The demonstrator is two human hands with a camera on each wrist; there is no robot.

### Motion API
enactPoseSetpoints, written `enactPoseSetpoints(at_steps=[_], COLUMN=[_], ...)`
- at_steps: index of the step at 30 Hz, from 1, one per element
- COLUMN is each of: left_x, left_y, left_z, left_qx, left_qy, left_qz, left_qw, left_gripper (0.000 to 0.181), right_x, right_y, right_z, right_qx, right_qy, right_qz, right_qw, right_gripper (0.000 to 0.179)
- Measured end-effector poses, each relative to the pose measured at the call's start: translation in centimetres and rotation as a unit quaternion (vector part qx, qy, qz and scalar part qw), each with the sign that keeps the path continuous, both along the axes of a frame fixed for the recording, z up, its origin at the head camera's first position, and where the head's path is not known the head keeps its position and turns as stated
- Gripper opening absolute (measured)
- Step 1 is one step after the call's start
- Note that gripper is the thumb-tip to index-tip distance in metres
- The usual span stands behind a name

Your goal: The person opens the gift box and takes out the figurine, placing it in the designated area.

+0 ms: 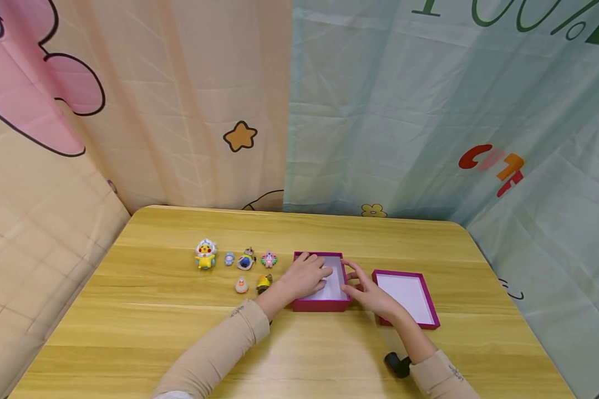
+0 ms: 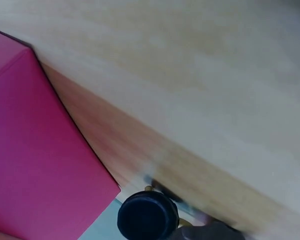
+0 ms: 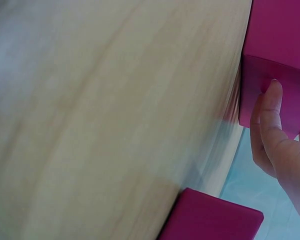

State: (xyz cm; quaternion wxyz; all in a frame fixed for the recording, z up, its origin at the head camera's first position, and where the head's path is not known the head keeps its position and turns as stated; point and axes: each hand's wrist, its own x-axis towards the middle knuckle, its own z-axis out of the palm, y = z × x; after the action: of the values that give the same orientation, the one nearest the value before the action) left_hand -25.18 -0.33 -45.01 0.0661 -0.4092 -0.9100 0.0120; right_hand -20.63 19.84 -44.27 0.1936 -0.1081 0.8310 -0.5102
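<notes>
A magenta box (image 1: 321, 305) with a pale inside stands uncovered on the wooden table. My left hand (image 1: 303, 277) reaches over its left side, fingers extended over the inside; what lies under the palm is hidden. In the left wrist view the box's magenta wall (image 2: 45, 150) fills the left, with barely any of the hand showing. At the box's right side is my right hand (image 1: 371, 293), thumb and fingers apart. The right wrist view shows its fingers (image 3: 272, 107) touching the outer wall (image 3: 290, 90). The matching lid (image 1: 404, 296) lies inside-up to the right.
Left of the box stand small toy figures: a yellow one with a white hood (image 1: 206, 256), a small blue one (image 1: 229, 258), a blue-and-white one (image 1: 247, 259), a pink-and-green one (image 1: 269, 259), a pale one (image 1: 242, 285) and a yellow-and-dark one (image 1: 264, 283). Curtains (image 1: 379, 111) hang behind the table.
</notes>
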Motion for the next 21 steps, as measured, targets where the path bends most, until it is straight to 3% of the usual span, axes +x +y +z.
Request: enactPoseSetpoints(at_steps=[2,8,11,21], left_x=[0.0,0.0,0.0,0.0], left_y=[0.0,-0.1,-0.1,0.0], left_z=[0.0,0.1,0.2,0.1], left_qx=[-0.003,-0.022,-0.032,-0.03], left_qy=[0.006,-0.006,-0.014,-0.014], left_qz=[-0.004,-0.004,-0.001,0.004], left_qw=[1.0,0.9997,0.9994,0.9994], left_gripper=[0.032,0.043,0.048,0.044], right_x=[-0.1,0.9,1.0,-0.2], right_y=[0.1,-0.7,-0.8,0.2], right_z=[-0.4,2.1,2.5,-0.6], right_qx=[-0.001,0.0,0.002,-0.003], right_qy=[0.002,-0.006,-0.007,-0.002], right_qz=[0.001,0.007,0.01,-0.007], right_qw=[1.0,1.0,0.9999,1.0], right_gripper=[0.065,0.064,0.064,0.064])
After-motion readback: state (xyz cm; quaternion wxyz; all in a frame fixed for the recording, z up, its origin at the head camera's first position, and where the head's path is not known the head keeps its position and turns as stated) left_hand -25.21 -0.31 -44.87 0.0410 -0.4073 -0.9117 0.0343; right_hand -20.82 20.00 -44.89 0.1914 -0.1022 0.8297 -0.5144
